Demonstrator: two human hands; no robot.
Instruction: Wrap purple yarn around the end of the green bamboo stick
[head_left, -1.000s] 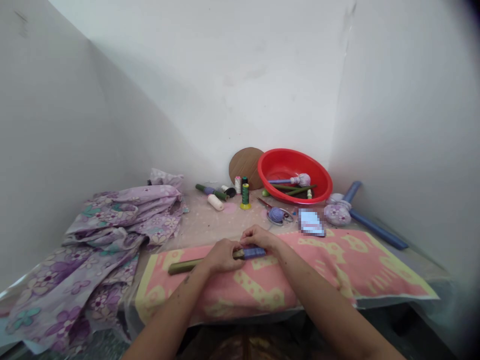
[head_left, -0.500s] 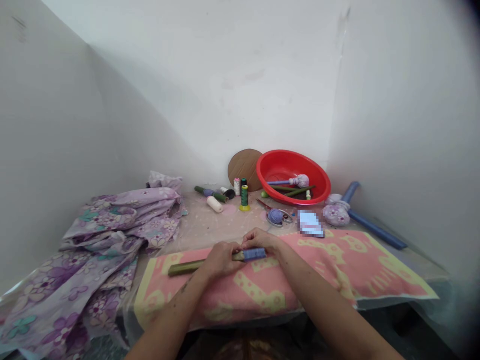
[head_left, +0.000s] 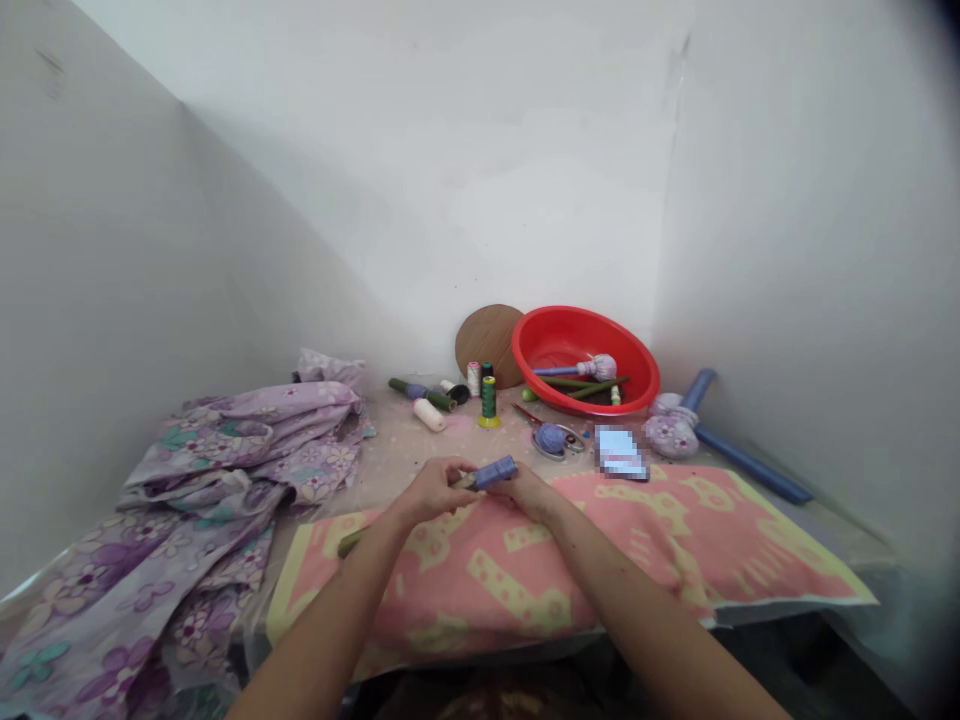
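Note:
My left hand (head_left: 431, 492) and my right hand (head_left: 531, 492) are close together above a pink and yellow towel (head_left: 600, 570). Both grip a green rod (head_left: 469, 482) with blue wrapping (head_left: 495, 473) around its far end. The wrapped end tilts up to the right, just beyond my right fingers. The rod's middle is hidden by my left hand and forearm, and its lower end (head_left: 349, 544) shows to the left of that forearm, near the towel.
Thread spools (head_left: 488, 398), scissors (head_left: 544, 431) and a purple ball stand beyond the towel. A red basin (head_left: 585, 320) holds a wrapped stick. Floral purple cloth (head_left: 225, 450) lies left, blue rods (head_left: 750, 470) lie right, and walls close the back and sides.
The rod has swung, with its blue end now raised and pointing up to the right. My hands have moved slightly up and closer to the rod's wrapped end.

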